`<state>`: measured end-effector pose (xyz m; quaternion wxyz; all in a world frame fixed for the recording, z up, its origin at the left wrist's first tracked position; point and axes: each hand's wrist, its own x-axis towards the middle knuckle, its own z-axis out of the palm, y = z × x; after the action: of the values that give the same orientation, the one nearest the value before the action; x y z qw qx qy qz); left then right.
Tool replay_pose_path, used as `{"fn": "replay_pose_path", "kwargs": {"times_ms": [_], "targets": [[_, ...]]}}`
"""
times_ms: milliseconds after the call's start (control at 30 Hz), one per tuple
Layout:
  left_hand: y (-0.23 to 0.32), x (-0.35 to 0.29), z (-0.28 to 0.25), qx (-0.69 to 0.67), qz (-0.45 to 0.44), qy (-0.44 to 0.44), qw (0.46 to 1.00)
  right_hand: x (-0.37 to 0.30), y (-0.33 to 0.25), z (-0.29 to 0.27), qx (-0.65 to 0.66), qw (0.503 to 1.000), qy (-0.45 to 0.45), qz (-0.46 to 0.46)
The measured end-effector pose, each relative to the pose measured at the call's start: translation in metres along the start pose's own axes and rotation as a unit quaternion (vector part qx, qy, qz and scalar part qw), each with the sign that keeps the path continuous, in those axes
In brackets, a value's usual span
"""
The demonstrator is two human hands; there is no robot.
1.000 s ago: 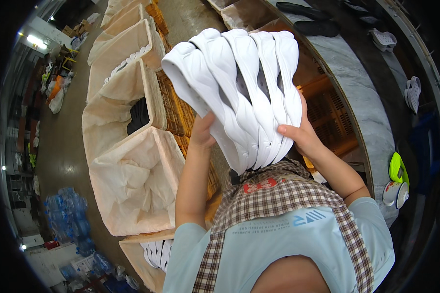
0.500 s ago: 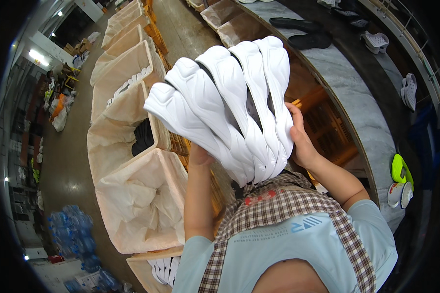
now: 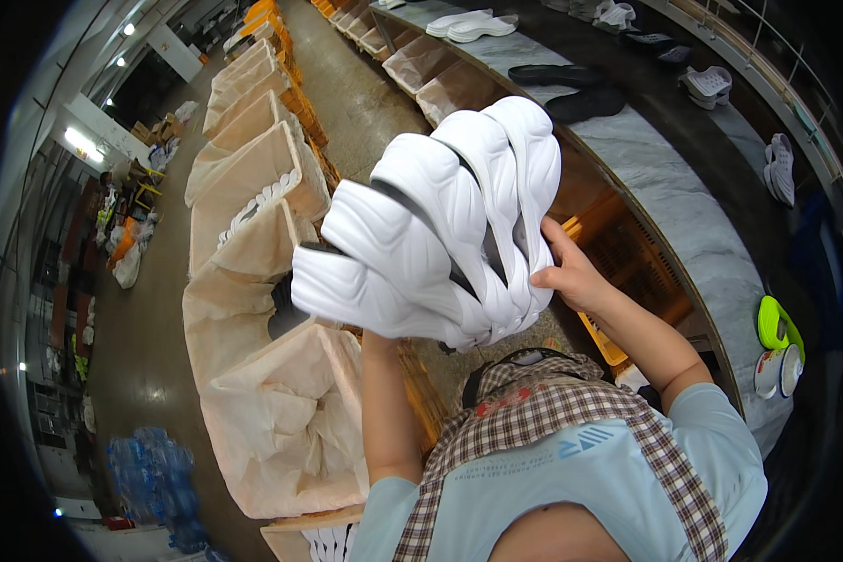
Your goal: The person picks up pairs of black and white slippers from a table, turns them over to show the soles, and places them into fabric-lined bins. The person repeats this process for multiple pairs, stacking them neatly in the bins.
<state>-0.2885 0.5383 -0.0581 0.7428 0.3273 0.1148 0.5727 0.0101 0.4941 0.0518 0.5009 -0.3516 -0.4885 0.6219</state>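
Note:
Between my two hands is a fanned stack of several white shoe soles (image 3: 431,225), with dark gaps showing between them. The broad rounded ends spread toward the far left, and the narrow parts bunch together nearer my chest. My right hand (image 3: 571,270) is closed on the right side of the stack, thumb on the near side. Under the left end, my left hand (image 3: 378,345) grips from below; its fingers are hidden behind the soles. The stack is held up in front of my checked apron (image 3: 571,398).
Cloth-lined bins (image 3: 281,412) stand in a row on my left, one holding white soles (image 3: 258,208). To the right curves a grey marbled worktop (image 3: 684,234) with black soles (image 3: 585,105), a lime-green piece (image 3: 777,323) and a white can (image 3: 776,372). An orange crate (image 3: 642,248) sits beneath it.
The stack has tilted and fanned wider, its left end dropping lower. Both hands still hold it. The surroundings have shifted slightly downward in view.

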Motion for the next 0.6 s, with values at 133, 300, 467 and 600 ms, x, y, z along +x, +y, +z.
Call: {"fn": "replay_pose_path", "kwargs": {"times_ms": [133,300,467,600], "targets": [[0.006,0.001,-0.001,0.01,0.001,0.0,1.0,0.003,0.006,-0.005,-0.051,0.998,-0.008,-0.022],[0.003,-0.001,0.006,0.021,-0.013,0.007,1.0,0.01,0.019,-0.015,-0.125,0.989,-0.036,-0.073],[-0.022,-0.031,0.043,0.016,-0.064,0.037,0.997,0.023,0.008,-0.026,-0.288,0.937,-0.07,-0.187],[-0.033,-0.032,0.054,-0.009,-0.073,0.044,0.996,0.02,-0.006,-0.036,-0.345,0.921,-0.075,-0.163]]}}
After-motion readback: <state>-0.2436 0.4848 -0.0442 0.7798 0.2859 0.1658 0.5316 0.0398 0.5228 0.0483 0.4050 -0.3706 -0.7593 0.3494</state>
